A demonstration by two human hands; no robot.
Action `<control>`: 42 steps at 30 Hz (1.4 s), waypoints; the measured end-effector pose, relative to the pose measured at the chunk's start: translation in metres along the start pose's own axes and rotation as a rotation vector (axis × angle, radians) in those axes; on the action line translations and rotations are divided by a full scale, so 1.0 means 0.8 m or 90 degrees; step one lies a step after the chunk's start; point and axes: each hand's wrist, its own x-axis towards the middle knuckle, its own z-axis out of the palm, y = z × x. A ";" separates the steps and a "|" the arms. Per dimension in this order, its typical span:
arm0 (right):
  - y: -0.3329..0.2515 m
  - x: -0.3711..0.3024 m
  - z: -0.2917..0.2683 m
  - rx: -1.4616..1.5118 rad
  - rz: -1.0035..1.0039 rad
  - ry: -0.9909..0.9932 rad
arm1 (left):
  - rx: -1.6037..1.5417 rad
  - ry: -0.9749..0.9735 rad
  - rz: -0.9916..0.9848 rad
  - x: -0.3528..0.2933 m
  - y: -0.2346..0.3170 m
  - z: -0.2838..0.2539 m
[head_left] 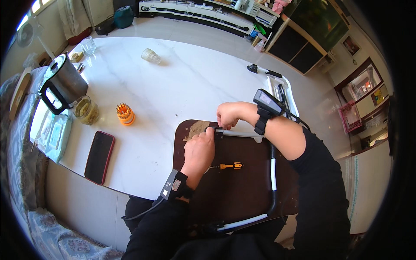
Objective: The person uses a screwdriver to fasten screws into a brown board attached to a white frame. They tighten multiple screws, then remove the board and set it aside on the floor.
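Note:
A dark brown board (255,190) with a folding leg frame lies at the table's near edge, underside up, like a small folding table. The frame's far grey tube (240,133) ends in a black fitting (212,130). My left hand (199,149) is closed at this fitting, fingers curled against it. Just beyond it my right hand (229,114) is closed too, its fingertips low beside the tube's end; what they pinch is hidden. A screwdriver (230,166) with an orange and black handle lies on the board, its tip end partly covered by my left hand.
On the white table (130,82) stand an orange bit holder (125,115), a phone (100,157), a kettle (69,82), a glass cup (86,110), a wipes pack (58,136) and a tipped glass (151,56). A white tray (281,93) lies far right.

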 end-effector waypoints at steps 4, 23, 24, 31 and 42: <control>0.017 0.001 0.005 0.103 -0.040 0.033 | -0.097 0.053 -0.066 0.004 0.007 -0.007; 0.026 -0.029 0.023 0.070 -0.232 0.262 | -1.153 -0.059 -0.524 0.000 0.001 -0.039; 0.026 -0.039 0.020 0.042 -0.234 0.322 | -1.175 -0.061 -0.520 0.000 0.002 -0.040; 0.009 -0.097 0.061 0.348 -0.401 0.361 | -1.279 -0.125 -0.592 0.001 0.011 -0.045; 0.016 -0.064 0.172 0.163 -0.181 0.720 | -1.236 0.008 -0.573 -0.003 -0.006 -0.035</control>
